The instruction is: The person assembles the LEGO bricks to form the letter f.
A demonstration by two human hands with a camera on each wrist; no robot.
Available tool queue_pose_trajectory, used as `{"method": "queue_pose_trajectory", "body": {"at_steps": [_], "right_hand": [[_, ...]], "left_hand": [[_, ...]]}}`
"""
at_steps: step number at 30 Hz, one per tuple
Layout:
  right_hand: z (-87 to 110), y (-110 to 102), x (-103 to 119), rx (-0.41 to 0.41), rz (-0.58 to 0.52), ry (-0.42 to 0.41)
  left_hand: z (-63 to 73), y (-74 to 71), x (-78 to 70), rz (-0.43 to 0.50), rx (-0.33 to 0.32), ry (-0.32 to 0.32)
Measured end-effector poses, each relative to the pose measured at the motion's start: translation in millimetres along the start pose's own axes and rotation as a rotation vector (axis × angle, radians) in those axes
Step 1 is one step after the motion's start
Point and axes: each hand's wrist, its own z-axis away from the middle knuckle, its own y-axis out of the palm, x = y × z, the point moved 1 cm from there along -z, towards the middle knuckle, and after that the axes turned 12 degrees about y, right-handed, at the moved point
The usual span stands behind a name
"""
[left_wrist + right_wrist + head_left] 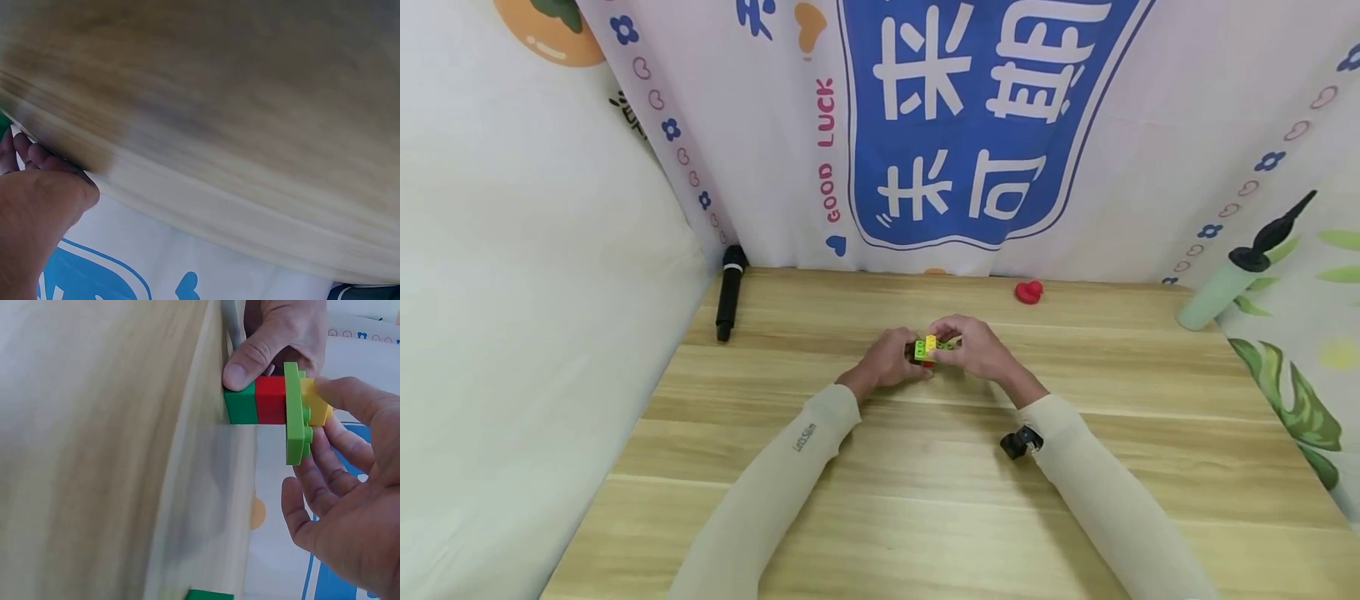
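A small stack of toy building blocks stands on the table between both hands. From the table up, the right wrist view shows a dark green block, a red block, a longer light green block with studs and a yellow block on top. My left hand grips the stack low down, its thumb against the dark green block. With thumb and fingers, my right hand pinches the yellow block. In the left wrist view, the left hand shows at the left edge.
A black microphone lies at the table's left edge. Towards the back is a small red duck-like toy. A pale green pump with a black nozzle stands at the right. Printed cloth hangs behind the wooden table.
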Motion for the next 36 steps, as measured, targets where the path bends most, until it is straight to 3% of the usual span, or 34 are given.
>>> {"method": "queue_pose_trajectory", "body": {"at_steps": [4,8,16,21,28,36], "right_hand": [[7.0,-4,-5,-0.041,-0.010,0.020],[23.8,-22,-12,-0.104,0.016,0.054],[66.6,-58,-37,-0.232,0.186,0.209],[82.9,-61,-55,-0.188,0.182,0.300],[87.9,-51,-62,-0.104,0.180,0.325],[86.8,-47,-65,-0.111,0.225,0.347]], "left_hand": [[0.6,-0.8,1.9,-0.011,0.002,-0.012],[1.0,-1.1,1.2,0.003,0.014,-0.048],[2.5,-1.8,0.8,0.023,0.034,-0.091],[1.6,-1.8,1.7,0.030,0.029,-0.073],[0.2,-2.2,2.7,0.025,0.021,-0.071],[0.4,0.5,2.1,0.032,0.029,-0.084]]}}
